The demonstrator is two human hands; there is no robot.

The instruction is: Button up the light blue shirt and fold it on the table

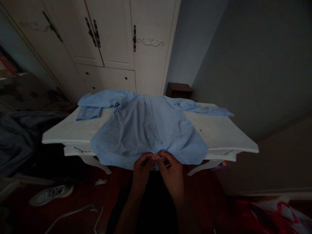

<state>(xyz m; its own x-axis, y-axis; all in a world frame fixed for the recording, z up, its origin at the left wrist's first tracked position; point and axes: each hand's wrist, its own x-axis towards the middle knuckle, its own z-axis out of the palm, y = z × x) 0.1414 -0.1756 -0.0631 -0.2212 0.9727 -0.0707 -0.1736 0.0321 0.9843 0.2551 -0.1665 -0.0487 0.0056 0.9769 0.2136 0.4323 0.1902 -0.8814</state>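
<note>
A light blue long-sleeved shirt [136, 130] lies spread over a white table [221, 133], its hem hanging past the front edge. Buttons run down the placket in the middle. At the bottom of that placket, my left hand [143, 165] pinches the shirt's edge between thumb and fingers. My right hand [170, 165] pinches the cloth right beside it, the fingertips of both hands nearly meeting. Whatever small part lies between the fingertips is hidden. One sleeve is folded back on the left with its cuff on the tabletop; the other stretches out to the right.
A white wardrobe [114, 35] stands behind the table, with a small brown cabinet [180, 87] beside it. Dark clothing [17, 139] hangs at the left. On the floor are a shoe [51, 195], a white cable [70, 213] and a red-and-white bag [280, 213].
</note>
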